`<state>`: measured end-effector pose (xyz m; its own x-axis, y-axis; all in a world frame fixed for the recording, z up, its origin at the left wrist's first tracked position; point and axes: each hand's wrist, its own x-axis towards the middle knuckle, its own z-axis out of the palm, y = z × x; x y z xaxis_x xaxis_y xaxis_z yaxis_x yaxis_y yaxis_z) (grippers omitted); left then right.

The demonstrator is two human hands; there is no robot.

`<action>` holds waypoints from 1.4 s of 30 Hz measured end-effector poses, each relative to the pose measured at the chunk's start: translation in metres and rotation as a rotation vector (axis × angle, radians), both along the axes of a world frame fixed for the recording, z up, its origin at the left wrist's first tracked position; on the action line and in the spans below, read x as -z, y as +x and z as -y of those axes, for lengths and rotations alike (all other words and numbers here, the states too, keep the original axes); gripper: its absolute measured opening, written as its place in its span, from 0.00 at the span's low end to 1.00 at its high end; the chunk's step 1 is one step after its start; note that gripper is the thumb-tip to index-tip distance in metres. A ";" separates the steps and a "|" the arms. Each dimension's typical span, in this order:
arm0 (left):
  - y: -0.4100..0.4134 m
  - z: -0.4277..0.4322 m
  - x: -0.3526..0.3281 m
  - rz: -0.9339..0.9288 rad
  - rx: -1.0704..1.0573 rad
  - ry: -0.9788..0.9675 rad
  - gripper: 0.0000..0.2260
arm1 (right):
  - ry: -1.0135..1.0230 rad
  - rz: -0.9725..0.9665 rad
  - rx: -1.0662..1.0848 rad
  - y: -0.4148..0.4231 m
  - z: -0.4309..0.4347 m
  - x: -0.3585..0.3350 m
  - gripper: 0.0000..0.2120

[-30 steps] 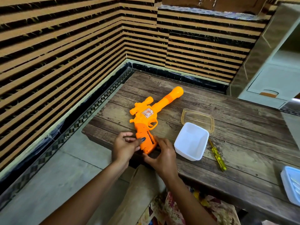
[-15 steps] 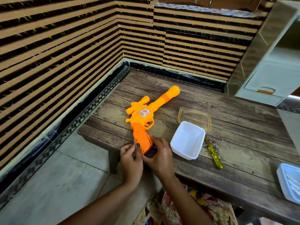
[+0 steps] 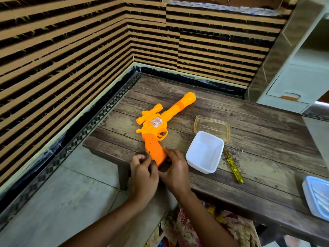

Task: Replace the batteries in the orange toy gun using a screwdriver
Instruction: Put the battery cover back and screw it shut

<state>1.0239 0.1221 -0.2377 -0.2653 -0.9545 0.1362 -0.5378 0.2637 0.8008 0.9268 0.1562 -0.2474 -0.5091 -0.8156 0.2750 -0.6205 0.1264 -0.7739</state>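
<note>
Closed in tighter on toy gun (image 3: 154, 125) butt: left hand (image 3: 144, 177), right hand (image 3: 175, 172), fingers (image 3: 171, 154) curled gripping it; screwdriver (image 3: 234, 169) idle on counter (image 3: 258, 139), screw step apparently pending

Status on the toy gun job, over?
Both busy: left hand, right hand hold toy gun by grip. Yellow screwdriver lies untouched beside white tub. Nothing in the way.

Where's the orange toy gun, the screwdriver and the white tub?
orange toy gun (image 3: 154, 148), head view, on its grip.
screwdriver (image 3: 235, 171), head view, on its yellow handle.
white tub (image 3: 204, 150), head view, on its bare floor.
</note>
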 end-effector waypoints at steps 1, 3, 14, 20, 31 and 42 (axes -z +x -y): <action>0.000 -0.001 0.002 -0.012 0.000 -0.013 0.20 | 0.003 0.001 -0.001 0.000 0.000 0.000 0.36; 0.004 -0.003 0.004 -0.017 0.011 -0.044 0.21 | 0.004 0.009 -0.002 0.000 -0.001 0.000 0.36; 0.008 -0.008 0.013 -0.044 0.023 -0.071 0.30 | 0.013 0.008 0.007 0.001 -0.001 -0.001 0.37; 0.007 -0.014 0.014 -0.058 0.069 -0.112 0.30 | 0.004 0.053 -0.002 0.000 -0.002 -0.001 0.35; 0.003 0.018 0.009 -0.148 0.009 0.039 0.32 | 0.018 0.018 -0.008 0.001 -0.002 -0.004 0.35; 0.015 -0.009 0.006 -0.152 0.066 -0.086 0.21 | 0.019 0.038 0.011 0.001 -0.004 -0.005 0.36</action>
<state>1.0386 0.1311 -0.2432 -0.2974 -0.9187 0.2599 -0.3914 0.3656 0.8445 0.9274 0.1600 -0.2426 -0.5278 -0.8148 0.2398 -0.5895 0.1482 -0.7940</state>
